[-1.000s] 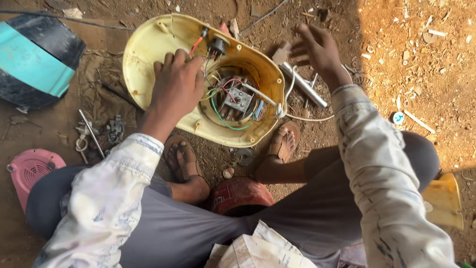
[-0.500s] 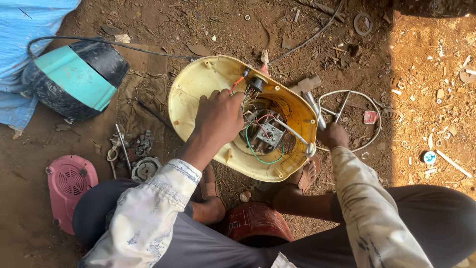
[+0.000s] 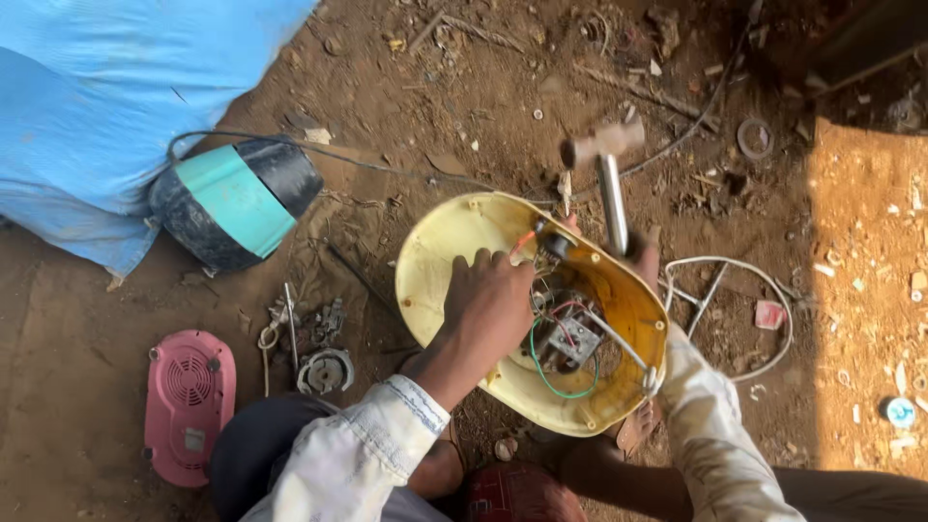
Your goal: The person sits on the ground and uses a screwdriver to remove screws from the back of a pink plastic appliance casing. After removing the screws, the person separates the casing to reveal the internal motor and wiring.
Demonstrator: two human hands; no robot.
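Observation:
A yellow oval plastic housing [image 3: 435, 271] lies open side up on the dirt. Inside it are coloured wires and a small grey terminal block [image 3: 572, 338]. My left hand [image 3: 488, 304] presses flat on the housing's inside, fingers spread next to the wiring. My right hand [image 3: 646, 263] is at the far rim and grips the metal handle of a hammer [image 3: 612, 198]. The hammer stands upright above the housing, and its head is blurred.
A black drum-shaped motor with a teal band [image 3: 232, 198] lies to the left beside a blue tarp [image 3: 97, 97]. A pink vented cover [image 3: 188, 401] and small metal parts [image 3: 324, 367] lie near my left knee. A white cable loop [image 3: 768, 290] lies to the right, and a red round object [image 3: 517, 493] sits between my legs.
My right hand reached to the ground right of the housing, took the hammer and raised it above the far rim. My left hand stayed on the housing.

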